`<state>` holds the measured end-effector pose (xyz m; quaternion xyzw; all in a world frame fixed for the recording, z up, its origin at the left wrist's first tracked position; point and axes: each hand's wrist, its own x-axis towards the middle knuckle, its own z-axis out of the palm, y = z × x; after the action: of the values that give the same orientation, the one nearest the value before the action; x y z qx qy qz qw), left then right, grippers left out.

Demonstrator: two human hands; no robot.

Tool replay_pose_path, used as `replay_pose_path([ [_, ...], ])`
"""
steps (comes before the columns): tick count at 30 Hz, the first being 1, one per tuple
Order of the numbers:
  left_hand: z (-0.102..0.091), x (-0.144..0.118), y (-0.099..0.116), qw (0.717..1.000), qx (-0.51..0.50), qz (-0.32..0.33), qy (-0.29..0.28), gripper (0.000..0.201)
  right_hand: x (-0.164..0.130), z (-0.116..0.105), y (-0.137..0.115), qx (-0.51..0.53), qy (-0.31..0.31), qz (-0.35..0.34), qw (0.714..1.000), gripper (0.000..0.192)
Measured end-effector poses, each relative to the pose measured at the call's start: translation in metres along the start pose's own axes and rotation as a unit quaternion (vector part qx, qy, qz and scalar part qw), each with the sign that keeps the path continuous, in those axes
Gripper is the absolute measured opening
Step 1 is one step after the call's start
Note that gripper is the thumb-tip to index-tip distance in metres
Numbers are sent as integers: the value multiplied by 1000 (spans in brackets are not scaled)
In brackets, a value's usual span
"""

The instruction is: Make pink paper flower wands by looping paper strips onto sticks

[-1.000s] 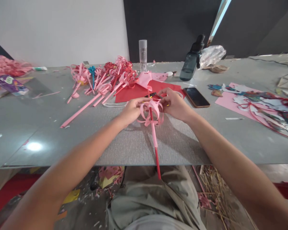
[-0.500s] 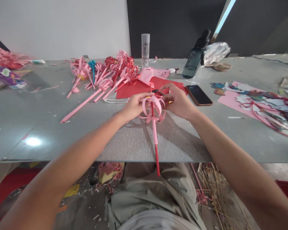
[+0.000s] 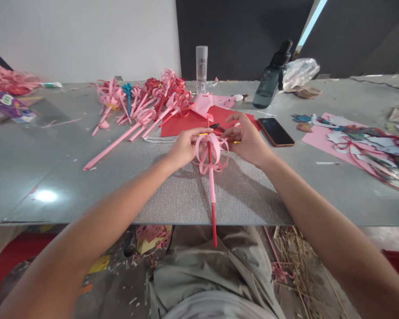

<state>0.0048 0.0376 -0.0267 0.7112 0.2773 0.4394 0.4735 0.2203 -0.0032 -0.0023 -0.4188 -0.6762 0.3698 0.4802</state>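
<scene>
In front of me, a pink paper flower of curled strip loops sits on a rolled pink paper stem with a red stick running through it. The stick's near end sticks out past the table edge. My left hand grips the flower's left upper side, thumb and fingers pinched at the top. On the other side my right hand curls around the upper loops, its index finger lifted. The loops partly hide its fingertips. Behind the flower lie red paper sheets and a dark-handled tool, which my fingers partly cover.
A pile of pink and red paper flowers lies back left. Further back stand a clear capped bottle and a dark dropper-shaped bottle. A phone lies right, beside pink paper with scraps. The table's front edge is close.
The flower's stem has swung slightly left at its near end, and its loops have turned a little. My right index finger has lifted and moved slightly; my left hand stays nearly in place.
</scene>
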Motion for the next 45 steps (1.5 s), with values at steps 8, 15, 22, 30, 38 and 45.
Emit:
replay_pose_path([
  [8,2,-1,4,999,42,12,3,38,0,8,8,-6,6,-12,1000,62],
  [15,5,0,6,1000,12,10,-8,30,0,13,11,-34,22,-46,998,58],
  [22,5,-1,7,999,32,4,-16,30,0,13,10,-32,8,-59,998,57],
  [30,4,-3,9,998,43,14,-48,39,-1,16,6,-62,21,-63,996,53],
  [38,8,-4,12,997,54,43,-40,30,-2,20,2,-76,42,-65,994,46],
  [45,11,-6,23,994,92,53,-19,27,-4,21,-5,-84,47,-60,994,48],
])
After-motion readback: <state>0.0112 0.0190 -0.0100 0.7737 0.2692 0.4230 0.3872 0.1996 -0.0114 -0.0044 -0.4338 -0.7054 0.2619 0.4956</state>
